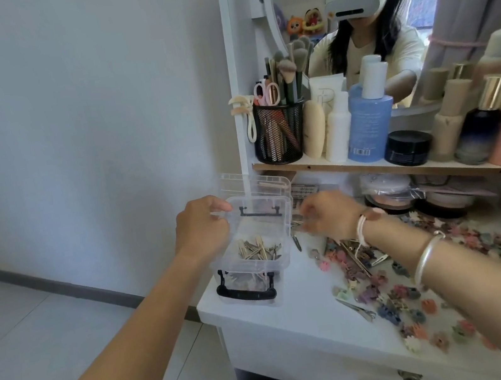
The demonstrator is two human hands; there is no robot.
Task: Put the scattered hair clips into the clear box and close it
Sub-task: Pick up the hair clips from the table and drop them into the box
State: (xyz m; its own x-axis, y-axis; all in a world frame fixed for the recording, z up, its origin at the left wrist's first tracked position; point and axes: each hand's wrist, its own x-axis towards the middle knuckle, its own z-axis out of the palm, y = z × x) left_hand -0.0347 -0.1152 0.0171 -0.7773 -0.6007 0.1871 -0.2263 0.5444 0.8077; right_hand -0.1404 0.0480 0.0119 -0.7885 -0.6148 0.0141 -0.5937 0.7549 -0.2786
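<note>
The small clear plastic box with black latches (255, 255) sits at the near-left corner of the white dressing table (301, 320), its lid (258, 185) tipped up and back at twelve o'clock from its body. The left hand (204, 227) is curled around the box's far-left rim, fingers closed on the plastic. The right hand (326, 215), at three o'clock from the box, is blurred just beside the right wall; it seems pinched on thin metal clips, but I cannot tell for certain.

Risks, as I judge them: the box stands close to the table's edge, so a push from the steadying hand could slide it off and spill it. A clip dropped short could land outside the wall, where one slim silver clip (296, 242) already lies. The raised lid could also fall forward onto the hand mid-drop.

Counts: one box, with one loose heap of metal clips (257, 250) inside, too tangled to number. Scattered from three to five o'clock of the box lie several dozen small pastel flower-shaped claw clips (392, 295), too many and too blurred to count exactly, plus at least three long silver clips.
</note>
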